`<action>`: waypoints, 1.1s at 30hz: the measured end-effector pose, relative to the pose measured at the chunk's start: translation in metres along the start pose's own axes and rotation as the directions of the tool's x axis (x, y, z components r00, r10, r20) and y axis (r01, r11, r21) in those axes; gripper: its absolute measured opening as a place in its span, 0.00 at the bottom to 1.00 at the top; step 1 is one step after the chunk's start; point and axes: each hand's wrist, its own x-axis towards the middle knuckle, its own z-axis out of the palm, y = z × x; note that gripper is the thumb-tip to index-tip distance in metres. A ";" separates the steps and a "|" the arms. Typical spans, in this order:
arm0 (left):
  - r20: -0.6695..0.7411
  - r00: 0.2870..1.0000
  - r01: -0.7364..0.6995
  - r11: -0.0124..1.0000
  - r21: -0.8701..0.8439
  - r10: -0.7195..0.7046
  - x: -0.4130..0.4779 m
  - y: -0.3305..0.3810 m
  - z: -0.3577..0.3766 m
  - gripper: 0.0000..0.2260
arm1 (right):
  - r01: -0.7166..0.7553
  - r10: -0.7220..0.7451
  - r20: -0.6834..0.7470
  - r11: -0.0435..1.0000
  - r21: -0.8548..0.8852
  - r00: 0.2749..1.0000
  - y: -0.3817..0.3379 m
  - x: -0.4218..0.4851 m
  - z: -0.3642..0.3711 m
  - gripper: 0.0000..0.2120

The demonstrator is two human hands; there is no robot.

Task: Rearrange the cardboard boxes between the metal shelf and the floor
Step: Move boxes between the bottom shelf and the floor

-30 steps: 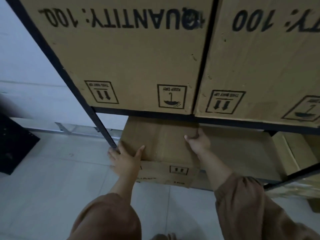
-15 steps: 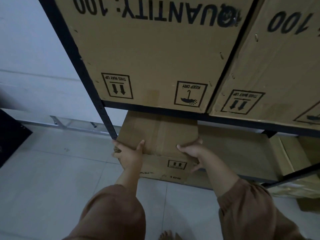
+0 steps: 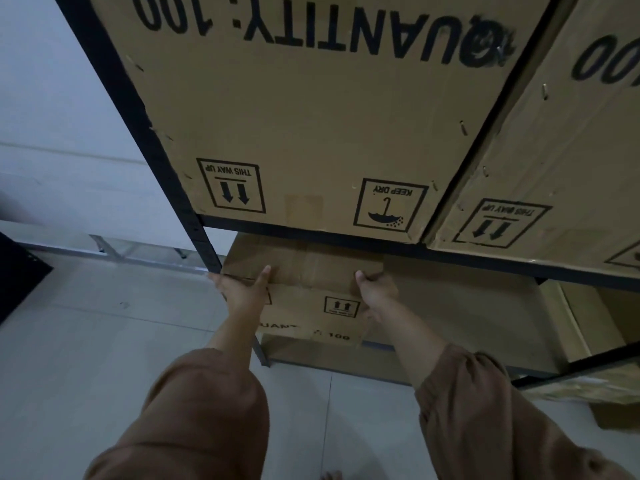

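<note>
**Hands shift to the small box's front corners**

Since a second ago both hands have slid forward along the top of the small box (image 3: 311,315). It sits closed on the lower tier, just right of the black shelf post (image 3: 204,244) and under the big box (image 3: 311,133) with upside-down print. The left hand (image 3: 242,292) clasps its left front corner beside the post, thumb laid on top. The right hand (image 3: 377,296) hooks curled fingers over the right front corner. Further right of the post lies a larger closed box (image 3: 467,306).
</note>
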 end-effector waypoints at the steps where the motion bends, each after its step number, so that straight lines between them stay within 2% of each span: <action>1: -0.006 1.000 -0.004 1.000 0.012 0.004 0.013 -0.005 0.002 0.63 | 0.004 -0.004 -0.002 1.000 0.003 1.000 -0.003 0.003 0.001 0.24; 4: -0.020 1.000 -0.004 0.995 0.103 0.006 0.012 0.009 0.003 0.63 | 0.015 -0.015 -0.017 1.000 0.002 1.000 -0.009 0.011 0.005 0.25; 8: -0.045 0.999 0.027 0.998 0.062 -0.024 0.010 0.016 0.009 0.57 | 0.024 -0.024 -0.010 1.000 -0.016 1.000 -0.011 0.017 0.006 0.27; 12: -0.089 0.996 0.000 0.997 0.079 0.007 0.005 0.007 0.014 0.54 | 0.038 -0.038 0.008 0.999 -0.017 0.999 -0.008 0.017 0.002 0.28; 16: -0.104 0.994 0.033 0.998 0.056 -0.027 -0.017 0.004 0.024 0.53 | 0.066 -0.068 0.037 0.997 0.045 0.997 0.006 0.013 -0.007 0.36; 19: -0.098 0.995 0.001 0.998 0.065 0.006 -0.035 -0.003 0.035 0.54 | 0.094 -0.100 0.073 0.992 0.087 0.992 0.023 0.008 -0.018 0.43; 21: -0.088 0.996 -0.016 0.995 0.095 0.025 -0.055 -0.009 0.043 0.52 | 0.116 -0.123 0.079 0.989 0.086 0.989 0.032 0.004 -0.028 0.43; 25: 0.021 0.999 0.023 0.979 0.204 -0.028 -0.106 -0.021 0.070 0.50 | 0.150 -0.156 0.083 0.986 0.074 0.984 0.048 -0.005 -0.060 0.40; 28: 0.163 0.983 0.030 0.954 0.298 -0.081 -0.140 -0.036 0.100 0.45 | 0.213 -0.212 0.097 0.977 -0.006 0.973 0.066 -0.011 -0.099 0.38; 29: 0.228 0.970 0.015 0.953 0.302 -0.087 -0.152 -0.042 0.112 0.48 | 0.236 -0.232 0.093 0.971 -0.030 0.968 0.074 -0.014 -0.115 0.36; 32: 0.355 0.919 0.011 0.915 0.403 -0.168 -0.183 -0.070 0.156 0.65 | 0.265 -0.262 0.061 0.962 -0.064 0.963 0.103 -0.022 -0.168 0.34; 33: 0.395 0.900 -0.003 0.901 0.434 -0.187 -0.209 -0.068 0.165 0.66 | 0.265 -0.262 0.046 0.961 -0.081 0.964 0.115 -0.024 -0.188 0.34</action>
